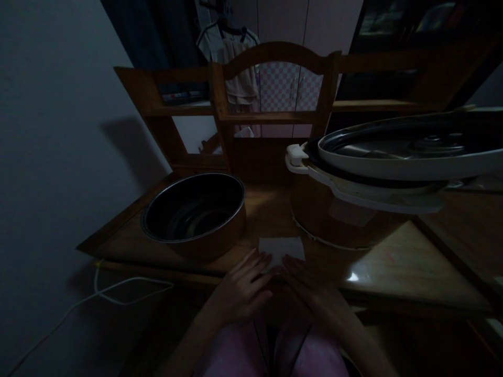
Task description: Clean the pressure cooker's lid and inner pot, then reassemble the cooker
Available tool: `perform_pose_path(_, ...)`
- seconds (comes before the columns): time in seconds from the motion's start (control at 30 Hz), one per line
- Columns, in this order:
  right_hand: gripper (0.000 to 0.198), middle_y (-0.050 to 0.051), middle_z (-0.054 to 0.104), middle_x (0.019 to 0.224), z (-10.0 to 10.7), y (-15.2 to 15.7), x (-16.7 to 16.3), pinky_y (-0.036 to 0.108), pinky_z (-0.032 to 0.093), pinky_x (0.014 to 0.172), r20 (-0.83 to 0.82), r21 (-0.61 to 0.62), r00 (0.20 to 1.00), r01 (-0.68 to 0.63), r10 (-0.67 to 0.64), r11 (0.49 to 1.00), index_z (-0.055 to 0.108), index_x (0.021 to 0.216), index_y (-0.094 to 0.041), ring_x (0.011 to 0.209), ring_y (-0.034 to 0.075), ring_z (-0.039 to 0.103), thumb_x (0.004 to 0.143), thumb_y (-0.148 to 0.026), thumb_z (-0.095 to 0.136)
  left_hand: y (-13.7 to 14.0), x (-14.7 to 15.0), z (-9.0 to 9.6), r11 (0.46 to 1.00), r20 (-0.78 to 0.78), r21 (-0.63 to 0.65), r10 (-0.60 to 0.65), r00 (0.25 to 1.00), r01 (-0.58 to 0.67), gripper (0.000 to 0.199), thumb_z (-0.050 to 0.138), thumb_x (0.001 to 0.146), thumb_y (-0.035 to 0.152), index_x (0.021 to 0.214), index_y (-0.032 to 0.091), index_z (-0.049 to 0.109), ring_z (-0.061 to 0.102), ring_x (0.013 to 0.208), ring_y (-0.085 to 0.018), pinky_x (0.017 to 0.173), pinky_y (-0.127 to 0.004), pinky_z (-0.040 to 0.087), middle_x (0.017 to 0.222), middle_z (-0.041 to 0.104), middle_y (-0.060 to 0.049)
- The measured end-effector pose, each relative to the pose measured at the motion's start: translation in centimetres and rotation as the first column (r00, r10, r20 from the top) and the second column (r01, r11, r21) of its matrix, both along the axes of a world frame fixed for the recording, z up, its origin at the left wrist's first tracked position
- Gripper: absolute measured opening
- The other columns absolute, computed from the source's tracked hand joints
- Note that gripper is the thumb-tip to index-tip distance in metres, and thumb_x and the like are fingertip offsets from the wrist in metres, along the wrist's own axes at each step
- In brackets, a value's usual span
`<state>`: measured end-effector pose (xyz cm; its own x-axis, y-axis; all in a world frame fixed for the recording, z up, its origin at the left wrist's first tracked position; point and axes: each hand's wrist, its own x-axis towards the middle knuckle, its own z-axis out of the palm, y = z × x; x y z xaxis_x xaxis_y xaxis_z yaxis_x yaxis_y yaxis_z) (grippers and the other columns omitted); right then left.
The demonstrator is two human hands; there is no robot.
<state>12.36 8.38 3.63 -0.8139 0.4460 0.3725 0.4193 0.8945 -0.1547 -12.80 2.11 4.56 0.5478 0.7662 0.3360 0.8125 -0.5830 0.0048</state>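
A small white square piece (281,248), a folded cloth or paper, lies flat at the table's front edge. My left hand (245,285) rests its outstretched fingertips on the left side of it. From the other side, my right hand (312,288) lays its straight fingers on the right part. Both hands are open, and neither grips anything. Beyond my left hand stands a round dark-lined pot (212,238). A large cooker (334,214) sits behind and to the right, with a pale rim and a glass-topped lid (393,159) at its top.
The wooden table (408,262) has a raised wooden shelf frame (271,119) along its back. A white cord (133,280) loops off the front left edge beside the wall. Clothes (238,63) hang behind the shelf, before a cupboard. The room is dim.
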Motion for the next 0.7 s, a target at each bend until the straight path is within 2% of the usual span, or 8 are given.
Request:
perform_pose_path(0.27,0.036,0.012,0.062,0.138,0.5,0.1,2.5,0.041,0.056,0.105,-0.079,0.054,0.996,0.035,-0.03,0.998,0.062,0.135,-0.012,0.128,0.024,0.06,0.103,-0.016,0.045,-1.1,-1.7,-1.3,0.997,0.027,0.073,0.01,1.0,-0.011,0.049,0.052,0.098,0.03,0.145,0.016,0.05,0.039,0.148,-0.026,0.118,-0.051,0.041,0.155,0.048,-0.013)
perform_pose_path(0.43,0.031,0.013,0.069,0.128,0.9,0.0,3.3,0.04,0.06,0.099,-0.195,0.076,0.98,0.057,-0.041,0.996,0.068,0.126,-0.014,0.116,0.024,0.068,0.1,-0.013,0.051,-2.1,-2.3,-2.5,0.989,0.158,0.144,0.021,0.987,-0.044,0.046,0.053,0.095,0.017,0.141,0.013,0.053,0.046,0.143,-0.024,0.117,-0.049,0.044,0.149,0.055,-0.014)
perform_pose_path(0.57,0.026,0.014,0.071,0.123,0.5,0.1,3.2,0.042,0.063,0.093,-0.258,0.103,0.963,0.11,-0.08,0.989,0.07,0.121,-0.012,0.11,0.027,0.071,0.1,-0.015,0.055,-1.7,-1.8,-2.2,0.974,0.285,0.205,0.038,0.958,-0.1,0.044,0.058,0.091,0.009,0.135,0.014,0.059,0.051,0.138,-0.024,0.114,-0.046,0.048,0.141,0.062,-0.013)
perform_pose_path(0.7,0.03,0.016,0.069,0.125,0.3,0.2,2.7,0.04,0.064,0.09,-0.238,0.112,0.968,0.111,-0.082,0.987,0.067,0.125,-0.011,0.11,0.026,0.071,0.103,-0.015,0.047,-0.7,-0.9,-1.6,0.974,0.332,0.192,0.049,0.942,-0.118,0.042,0.064,0.091,0.011,0.132,0.016,0.061,0.055,0.134,-0.023,0.114,-0.045,0.048,0.138,0.064,-0.011)
